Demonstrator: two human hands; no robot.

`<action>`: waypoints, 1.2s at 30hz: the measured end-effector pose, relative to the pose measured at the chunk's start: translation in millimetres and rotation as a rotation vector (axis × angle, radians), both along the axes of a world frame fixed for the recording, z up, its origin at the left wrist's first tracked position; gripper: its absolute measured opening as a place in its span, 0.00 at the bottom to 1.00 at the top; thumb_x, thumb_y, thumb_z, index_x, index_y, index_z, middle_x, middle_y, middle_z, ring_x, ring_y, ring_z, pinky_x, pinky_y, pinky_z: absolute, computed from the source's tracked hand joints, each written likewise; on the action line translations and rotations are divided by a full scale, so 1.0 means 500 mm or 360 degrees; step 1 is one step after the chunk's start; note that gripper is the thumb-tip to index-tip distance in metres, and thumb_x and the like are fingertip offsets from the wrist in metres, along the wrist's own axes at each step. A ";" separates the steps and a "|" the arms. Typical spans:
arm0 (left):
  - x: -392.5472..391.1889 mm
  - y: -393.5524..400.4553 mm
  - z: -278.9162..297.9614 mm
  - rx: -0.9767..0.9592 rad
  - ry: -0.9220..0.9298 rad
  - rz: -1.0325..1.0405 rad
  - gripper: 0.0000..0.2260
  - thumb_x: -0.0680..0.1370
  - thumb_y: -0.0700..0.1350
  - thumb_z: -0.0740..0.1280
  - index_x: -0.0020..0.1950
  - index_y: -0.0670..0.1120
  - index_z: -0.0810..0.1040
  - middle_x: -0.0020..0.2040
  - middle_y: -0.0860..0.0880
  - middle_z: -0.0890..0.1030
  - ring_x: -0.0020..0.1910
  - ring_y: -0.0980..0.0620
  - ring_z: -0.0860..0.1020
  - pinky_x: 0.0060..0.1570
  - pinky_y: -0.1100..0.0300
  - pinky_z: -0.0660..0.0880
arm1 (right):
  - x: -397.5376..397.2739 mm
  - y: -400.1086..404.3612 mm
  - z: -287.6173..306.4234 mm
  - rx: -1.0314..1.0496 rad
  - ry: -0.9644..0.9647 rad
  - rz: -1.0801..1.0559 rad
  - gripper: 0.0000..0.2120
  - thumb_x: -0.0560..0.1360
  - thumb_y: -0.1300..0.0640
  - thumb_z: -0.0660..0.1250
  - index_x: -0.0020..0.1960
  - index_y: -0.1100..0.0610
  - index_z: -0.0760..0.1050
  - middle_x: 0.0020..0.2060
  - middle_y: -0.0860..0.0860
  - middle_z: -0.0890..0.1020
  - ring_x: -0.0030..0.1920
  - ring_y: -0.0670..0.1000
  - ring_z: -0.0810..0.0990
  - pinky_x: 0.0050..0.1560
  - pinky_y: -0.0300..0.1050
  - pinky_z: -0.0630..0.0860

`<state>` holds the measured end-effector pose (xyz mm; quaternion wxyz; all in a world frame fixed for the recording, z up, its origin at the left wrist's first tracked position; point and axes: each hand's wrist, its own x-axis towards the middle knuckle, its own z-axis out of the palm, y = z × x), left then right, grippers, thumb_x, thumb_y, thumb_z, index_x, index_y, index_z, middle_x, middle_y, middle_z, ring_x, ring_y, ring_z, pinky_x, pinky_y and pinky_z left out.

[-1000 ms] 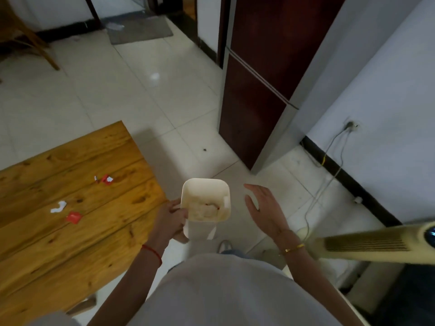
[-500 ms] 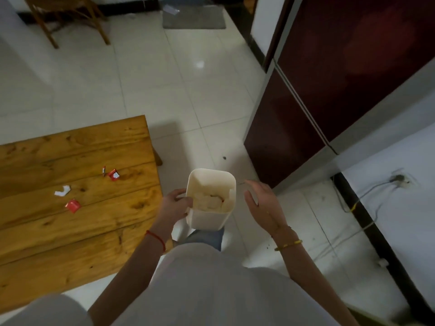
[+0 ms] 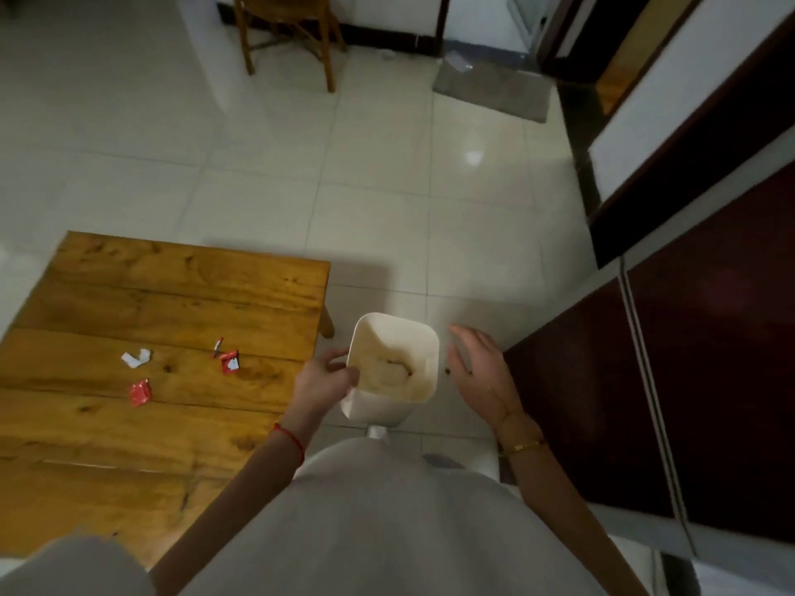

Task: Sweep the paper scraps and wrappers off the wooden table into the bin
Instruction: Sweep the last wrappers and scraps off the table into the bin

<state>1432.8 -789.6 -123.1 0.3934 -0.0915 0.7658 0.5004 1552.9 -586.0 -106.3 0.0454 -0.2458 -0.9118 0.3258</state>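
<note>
A small cream bin (image 3: 423,372) hangs just off the right edge of the wooden table (image 3: 163,303), with crumpled paper inside. My left hand (image 3: 320,380) grips its left rim. My right hand (image 3: 477,372) hovers open just to the bin's right, not touching it. On the table lie a white paper scrap (image 3: 137,358), a red wrapper (image 3: 140,392), a red-and-white wrapper (image 3: 229,362) and a thin sliver (image 3: 218,347).
A dark red cabinet (image 3: 688,380) stands close on the right. A wooden chair (image 3: 288,32) and a grey mat (image 3: 494,86) are at the far side of the tiled floor (image 3: 387,200). My light shirt fills the bottom of the view.
My head has turned left, so the table and scraps sit more central and the wall and fan are out of view. The bin stays in my left hand, tilted a bit more.
</note>
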 end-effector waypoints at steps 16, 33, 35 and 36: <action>-0.117 0.065 0.005 -0.0082 -0.0022 0.1047 0.28 0.61 0.46 0.65 0.62 0.49 0.78 0.51 0.47 0.85 0.52 0.44 0.82 0.57 0.45 0.78 | -0.461 0.124 -0.031 -0.0045 -0.0061 0.1187 0.17 0.80 0.49 0.57 0.68 0.50 0.70 0.64 0.49 0.75 0.66 0.47 0.69 0.65 0.40 0.66; -0.031 0.198 -0.146 -0.0093 -0.0336 0.2232 0.22 0.71 0.39 0.67 0.65 0.48 0.77 0.56 0.47 0.81 0.51 0.49 0.79 0.55 0.54 0.78 | -0.733 -0.060 -0.191 0.0175 -0.0266 0.2538 0.22 0.81 0.52 0.56 0.74 0.54 0.63 0.73 0.52 0.66 0.74 0.53 0.59 0.74 0.52 0.59; -0.029 0.197 -0.177 -0.0100 -0.0394 0.2272 0.22 0.71 0.38 0.67 0.65 0.47 0.77 0.58 0.46 0.81 0.52 0.48 0.78 0.58 0.52 0.77 | -0.743 -0.109 -0.234 0.0207 -0.0287 0.2589 0.22 0.81 0.52 0.56 0.74 0.54 0.62 0.73 0.52 0.65 0.75 0.54 0.58 0.74 0.53 0.57; -0.028 0.196 -0.193 -0.0090 -0.0428 0.2292 0.23 0.71 0.38 0.67 0.66 0.47 0.77 0.58 0.46 0.81 0.53 0.48 0.78 0.59 0.52 0.77 | -0.747 -0.134 -0.256 0.0222 -0.0305 0.2617 0.23 0.81 0.51 0.56 0.75 0.54 0.61 0.74 0.52 0.64 0.75 0.54 0.58 0.73 0.52 0.57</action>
